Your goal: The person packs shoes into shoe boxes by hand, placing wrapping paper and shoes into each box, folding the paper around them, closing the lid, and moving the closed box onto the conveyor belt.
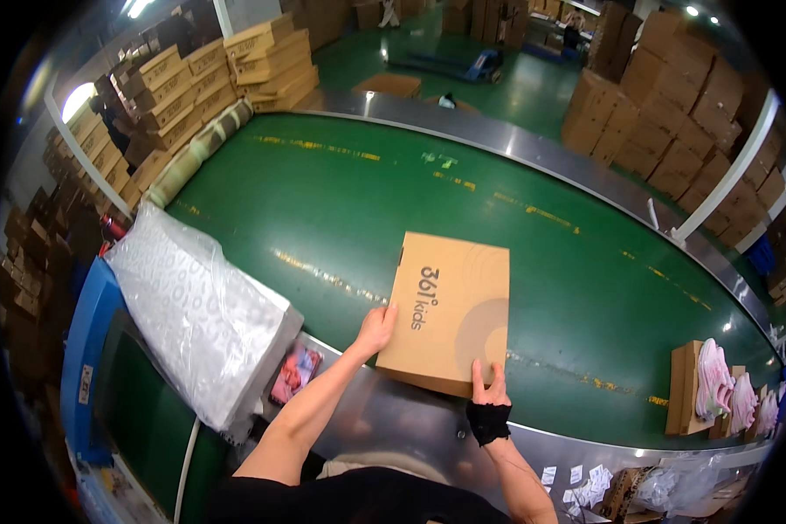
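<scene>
A brown cardboard shoebox (452, 297) with dark print lies closed at the near side of the green conveyor belt (323, 201), partly over the metal edge. My left hand (377, 329) grips its left side, the fingers partly hidden by the box. On the near right corner rests my right hand (489, 397), in a black fingerless glove or wrist wrap; its thumb and fingers are on the box, some hidden beneath or beside it. Both hands hold the box between them.
Left of me sits a grey machine under clear plastic (201, 314), beside a phone-like colourful picture (296, 373). Pink shoes on open boxes (714, 384) stand at the belt's right end. Stacked cartons (664, 113) and yellowish boxes (179, 92) rise beyond the belt. Small white labels (592, 486) lie at lower right.
</scene>
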{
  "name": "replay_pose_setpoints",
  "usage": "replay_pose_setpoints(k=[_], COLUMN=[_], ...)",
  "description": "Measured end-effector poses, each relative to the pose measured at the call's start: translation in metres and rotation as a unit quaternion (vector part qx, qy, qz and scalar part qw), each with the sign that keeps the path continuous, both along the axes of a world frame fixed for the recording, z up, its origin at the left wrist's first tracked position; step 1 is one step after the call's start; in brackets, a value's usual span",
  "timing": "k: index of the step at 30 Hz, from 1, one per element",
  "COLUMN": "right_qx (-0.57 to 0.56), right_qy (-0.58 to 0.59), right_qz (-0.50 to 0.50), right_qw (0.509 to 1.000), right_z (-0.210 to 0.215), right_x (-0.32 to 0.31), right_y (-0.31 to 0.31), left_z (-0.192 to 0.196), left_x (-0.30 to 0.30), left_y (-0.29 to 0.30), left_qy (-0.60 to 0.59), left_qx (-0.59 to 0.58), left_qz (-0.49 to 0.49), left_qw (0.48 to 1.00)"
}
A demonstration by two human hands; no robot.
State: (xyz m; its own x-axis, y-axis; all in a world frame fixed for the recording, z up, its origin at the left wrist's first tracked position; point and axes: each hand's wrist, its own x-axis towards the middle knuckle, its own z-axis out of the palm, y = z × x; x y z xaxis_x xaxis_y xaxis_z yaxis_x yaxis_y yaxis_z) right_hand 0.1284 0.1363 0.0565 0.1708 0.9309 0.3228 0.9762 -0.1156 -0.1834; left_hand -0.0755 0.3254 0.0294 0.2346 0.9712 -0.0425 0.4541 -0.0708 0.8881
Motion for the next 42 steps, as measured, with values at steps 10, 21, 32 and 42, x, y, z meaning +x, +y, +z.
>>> replay_pose_setpoints(k=[10,21,32,42], right_qx=[0.000,0.010,0.066,-0.090], right_qy=[0.015,0.123,0.239,0.391], right_qz=[0.041,0.022,0.096,-0.105], right_qw=[0.999,0.992,0.964,0.910], right_z=[0.070,0.012,0.016,0.047], right_x=[0.014,-0.061,-0.055,0.055], right_y=[-0.009,-0.076,-0.125,-0.155], left_z=[0.045,0.023,0.015,0.051], left_x=[0.014,0.073,0.031,-0.039], left_y=[0.006,-0.116,-0.170,-0.226], left_qy=[-0.123,-0.046,-0.102,-0.283], left_qx=[-0.253,-0.087,-0.156,-0.378], left_qz=[-0.031,0.019,0.013,-0.033], left_qw=[0.959,0.995,0.982,0.881])
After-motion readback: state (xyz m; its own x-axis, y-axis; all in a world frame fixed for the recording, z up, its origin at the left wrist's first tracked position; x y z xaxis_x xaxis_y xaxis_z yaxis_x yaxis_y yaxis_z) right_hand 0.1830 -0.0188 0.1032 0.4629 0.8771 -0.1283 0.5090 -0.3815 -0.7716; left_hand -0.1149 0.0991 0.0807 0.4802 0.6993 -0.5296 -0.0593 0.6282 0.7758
